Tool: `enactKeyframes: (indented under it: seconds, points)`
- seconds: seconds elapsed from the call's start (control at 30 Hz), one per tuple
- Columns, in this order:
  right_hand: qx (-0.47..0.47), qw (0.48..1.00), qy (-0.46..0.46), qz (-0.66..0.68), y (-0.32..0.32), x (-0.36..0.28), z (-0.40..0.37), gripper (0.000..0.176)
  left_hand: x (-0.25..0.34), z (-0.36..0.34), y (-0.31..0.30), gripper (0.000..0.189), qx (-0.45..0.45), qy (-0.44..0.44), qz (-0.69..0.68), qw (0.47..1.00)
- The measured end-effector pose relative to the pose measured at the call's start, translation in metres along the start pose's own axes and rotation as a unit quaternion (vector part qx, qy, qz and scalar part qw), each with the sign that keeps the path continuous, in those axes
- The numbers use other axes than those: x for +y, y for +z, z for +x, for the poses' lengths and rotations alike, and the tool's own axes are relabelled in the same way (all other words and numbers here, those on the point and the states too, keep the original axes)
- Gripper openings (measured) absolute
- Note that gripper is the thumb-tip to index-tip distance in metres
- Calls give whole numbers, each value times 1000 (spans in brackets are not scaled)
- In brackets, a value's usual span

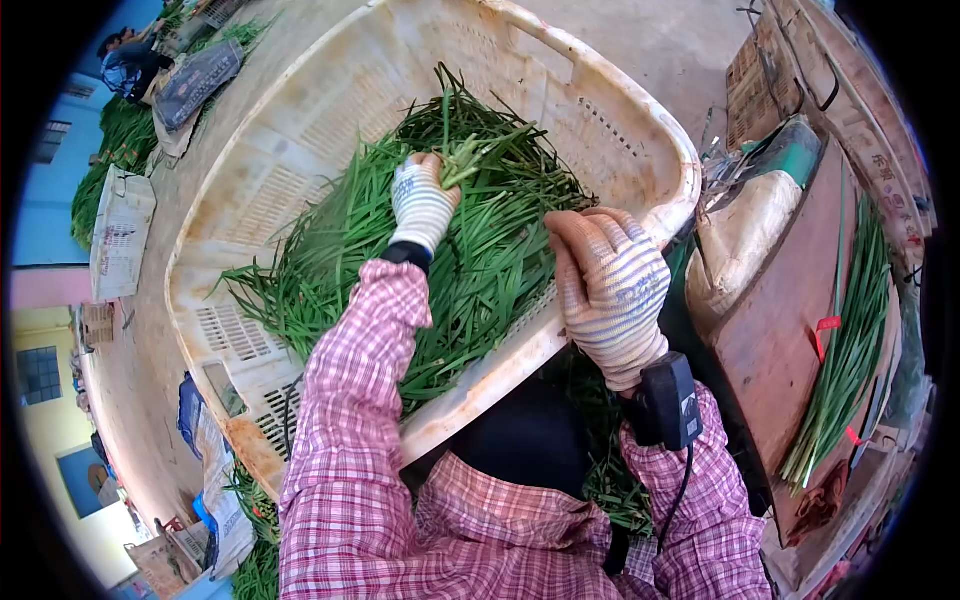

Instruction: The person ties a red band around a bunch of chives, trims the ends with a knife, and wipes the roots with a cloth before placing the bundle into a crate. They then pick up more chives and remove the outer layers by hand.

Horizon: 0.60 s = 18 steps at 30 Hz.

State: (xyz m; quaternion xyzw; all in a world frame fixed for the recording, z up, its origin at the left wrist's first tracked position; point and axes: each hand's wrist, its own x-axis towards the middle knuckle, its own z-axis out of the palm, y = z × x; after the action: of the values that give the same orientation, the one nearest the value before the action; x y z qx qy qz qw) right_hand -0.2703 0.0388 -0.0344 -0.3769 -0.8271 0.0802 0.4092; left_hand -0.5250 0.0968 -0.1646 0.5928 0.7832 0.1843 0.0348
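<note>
A large dirty-white plastic crate (pixel 245 165) is tilted in front of me, with loose green chives (pixel 490 270) heaped inside it. My left hand (pixel 424 205), in a striped knit glove with bare fingertips, reaches into the crate and is closed around a small bunch of chives (pixel 462 163), whose pale stem ends stick out by the fingers. My right hand (pixel 612 290), gloved the same way, is beside the crate's near right rim. Its fingers are loosely bent, with the thumb apart from them and nothing visible between.
To the right, a bundle of long chives (pixel 840 350) with red ties lies on a brown board (pixel 745 350). A pale sack (pixel 745 240) rests beside it. Another person (pixel 130 65) is at the far upper left, near a white crate (pixel 122 230). More greens lie below my crate.
</note>
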Motion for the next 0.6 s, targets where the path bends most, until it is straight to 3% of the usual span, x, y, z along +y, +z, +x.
enactKeyframes:
  seconds: [0.1, 0.23, 0.37, 0.47, 0.57, 0.6]
  points:
    - [-4, 1000, 10, 3, 0, -1, -1, 22, 4, 14, 3, 48, -135, -113, 53, 983]
    - [-5, 1000, 12, 5, -1, 0, -1, 23, -3, 18, 1, 47, -116, -71, 110, 985]
    - [-5, 1000, 7, 11, -1, 0, -1, 23, -23, 28, -22, 45, 6, -65, 7, 998]
    - [-1, 1000, 5, 16, -1, 0, 0, 24, 0, 14, -24, 47, -70, 1, -28, 997]
    - [2, 1000, 4, 11, 1, 1, -1, 23, 11, -9, 17, 50, -148, 32, -86, 985]
    - [1, 1000, 5, 8, 0, 0, 0, 23, 24, -15, 20, 52, -191, 15, -37, 981]
